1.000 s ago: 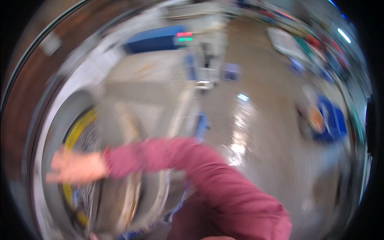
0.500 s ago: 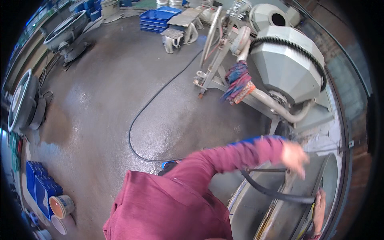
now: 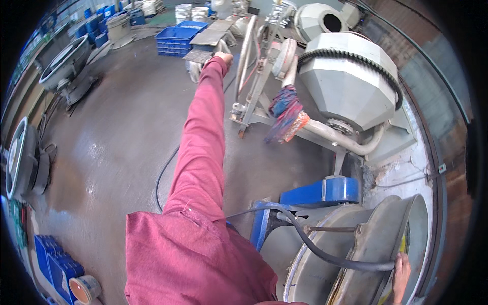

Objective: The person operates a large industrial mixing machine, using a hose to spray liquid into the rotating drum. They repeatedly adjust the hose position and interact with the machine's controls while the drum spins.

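My left arm, in a maroon sleeve, reaches straight out ahead over the floor. My left hand [image 3: 223,60] is at its far end, small in view, and its fingers are not clear. It appears in front of a grey board-topped stand [image 3: 206,39], well apart from it. At the lower right, my right hand [image 3: 401,274] is at the open mouth of a grey metal drum [image 3: 373,239]. Its fingers close around the end of a black hose [image 3: 330,258]. The hose crosses the drum's rim and trails left behind my body. Whatever lies inside the drum is mostly hidden.
A faceted pale mixer drum [image 3: 351,76] with a black toothed ring stands ahead on the right. A multicoloured rag [image 3: 285,112] hangs on its frame. Blue crates [image 3: 175,40] stand at the back; wheeled round machines [image 3: 66,61] and a bucket [image 3: 85,288] are left.
My left arm has swung from over the drum at right to stretched forward and left. My right hand stays at the hose end. The view has shifted slightly right.
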Motion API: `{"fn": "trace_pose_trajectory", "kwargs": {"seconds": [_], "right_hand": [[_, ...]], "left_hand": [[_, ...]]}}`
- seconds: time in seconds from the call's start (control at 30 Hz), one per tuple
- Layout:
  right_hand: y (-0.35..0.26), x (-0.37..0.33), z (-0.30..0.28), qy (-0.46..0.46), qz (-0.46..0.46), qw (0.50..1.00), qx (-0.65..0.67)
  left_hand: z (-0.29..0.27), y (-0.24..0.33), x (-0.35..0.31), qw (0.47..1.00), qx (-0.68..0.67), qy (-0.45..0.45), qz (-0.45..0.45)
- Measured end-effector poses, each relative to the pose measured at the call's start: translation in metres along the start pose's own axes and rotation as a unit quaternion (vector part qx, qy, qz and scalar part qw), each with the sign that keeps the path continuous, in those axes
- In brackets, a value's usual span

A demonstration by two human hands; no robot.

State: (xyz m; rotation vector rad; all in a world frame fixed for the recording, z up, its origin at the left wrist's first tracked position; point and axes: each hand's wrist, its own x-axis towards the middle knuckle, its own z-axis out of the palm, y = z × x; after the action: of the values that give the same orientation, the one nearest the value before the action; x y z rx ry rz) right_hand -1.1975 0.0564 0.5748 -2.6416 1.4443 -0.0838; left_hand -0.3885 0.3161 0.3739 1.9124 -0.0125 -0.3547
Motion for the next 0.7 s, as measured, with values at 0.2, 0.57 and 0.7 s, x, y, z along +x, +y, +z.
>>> {"fn": "trace_pose_trajectory", "kwargs": {"seconds": [0.2, 0.57, 0.7], "right_hand": [[-0.035, -0.019, 0.0, 0.016, -0.024, 0.999, -0.033], [0.016, -0.023, -0.007, -0.005, -0.053, 0.932, 0.359], [0.06, -0.039, -0.027, 0.119, -0.028, 0.956, 0.267]], "left_hand": [[0.095, 0.026, -0.238, 0.816, -0.193, -0.181, 0.514], [0.277, 0.019, -0.59, 0.64, -0.165, -0.615, 0.431], [0.28, 0.002, -0.609, 0.703, -0.206, -0.598, 0.326]]}}
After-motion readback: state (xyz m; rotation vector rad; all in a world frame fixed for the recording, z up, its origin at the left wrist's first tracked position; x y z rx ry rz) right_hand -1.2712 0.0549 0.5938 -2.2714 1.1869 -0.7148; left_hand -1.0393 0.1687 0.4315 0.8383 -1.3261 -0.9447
